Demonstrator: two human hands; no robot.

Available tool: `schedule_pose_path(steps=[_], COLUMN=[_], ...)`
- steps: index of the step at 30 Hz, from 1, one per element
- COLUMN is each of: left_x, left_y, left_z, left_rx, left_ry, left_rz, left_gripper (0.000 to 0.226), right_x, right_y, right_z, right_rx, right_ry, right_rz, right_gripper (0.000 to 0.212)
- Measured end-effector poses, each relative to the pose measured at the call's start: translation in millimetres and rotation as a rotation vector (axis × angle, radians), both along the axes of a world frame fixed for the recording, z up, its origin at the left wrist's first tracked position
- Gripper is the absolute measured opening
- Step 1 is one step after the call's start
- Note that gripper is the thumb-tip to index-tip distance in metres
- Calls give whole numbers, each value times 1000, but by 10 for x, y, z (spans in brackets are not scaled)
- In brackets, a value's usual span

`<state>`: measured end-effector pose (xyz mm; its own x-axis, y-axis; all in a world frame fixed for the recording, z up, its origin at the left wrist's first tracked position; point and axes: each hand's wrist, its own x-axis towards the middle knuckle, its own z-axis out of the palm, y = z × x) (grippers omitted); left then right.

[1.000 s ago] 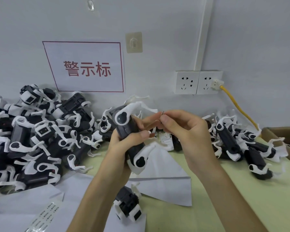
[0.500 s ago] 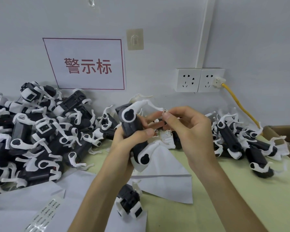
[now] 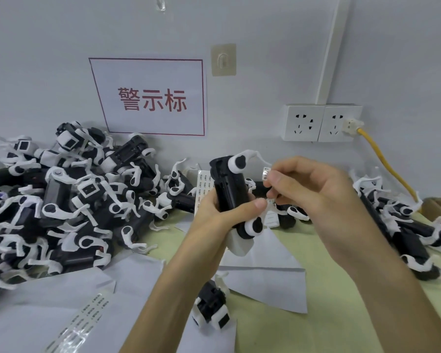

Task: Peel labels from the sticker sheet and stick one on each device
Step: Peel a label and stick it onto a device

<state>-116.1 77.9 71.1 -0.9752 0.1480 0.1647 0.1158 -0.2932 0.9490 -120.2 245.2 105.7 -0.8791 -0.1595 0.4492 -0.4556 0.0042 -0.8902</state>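
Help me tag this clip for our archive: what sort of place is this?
Probably a factory labelling bench: heaps of identical black-and-white devices lie against the wall, a sticker sheet lies on the table, and the left hand grips one device while the right hand pinches a label.

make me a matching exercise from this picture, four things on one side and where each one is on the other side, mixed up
Things
1. raised device
2. label
3. yellow cable
4. sticker strip

Places
A. plugged into the right-hand wall socket
B. gripped in the left hand
C. lying flat on the white paper, lower left
D. pinched at the fingertips of the right hand

Pairs: 1-B, 2-D, 3-A, 4-C
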Motion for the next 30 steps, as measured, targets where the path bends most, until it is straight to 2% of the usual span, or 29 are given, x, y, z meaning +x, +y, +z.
schedule_pose_path(steps=[2,6,12,17,30], left_x=[-7,-11,-18,-7,-22], left_y=[7,33,53,82,89], left_z=[-17,-31,-33,-19,-25], left_rx=[28,45,-10,-62,-115], left_ry=[26,68,76,102,199], left_rz=[-28,-50,46,84,90], left_gripper=[15,18,41,41,28], right_x=[13,25,36,42,34], right_y=[-40,-132,-197,-225,-236], right_z=[-14,-39,-80,-89,-90], right_rx=[33,92,91,144,183], right_ry=[-3,3,47,108,115], right_rz=[-11,-54,-114,-158,-220], right_gripper=[11,14,15,20,16])
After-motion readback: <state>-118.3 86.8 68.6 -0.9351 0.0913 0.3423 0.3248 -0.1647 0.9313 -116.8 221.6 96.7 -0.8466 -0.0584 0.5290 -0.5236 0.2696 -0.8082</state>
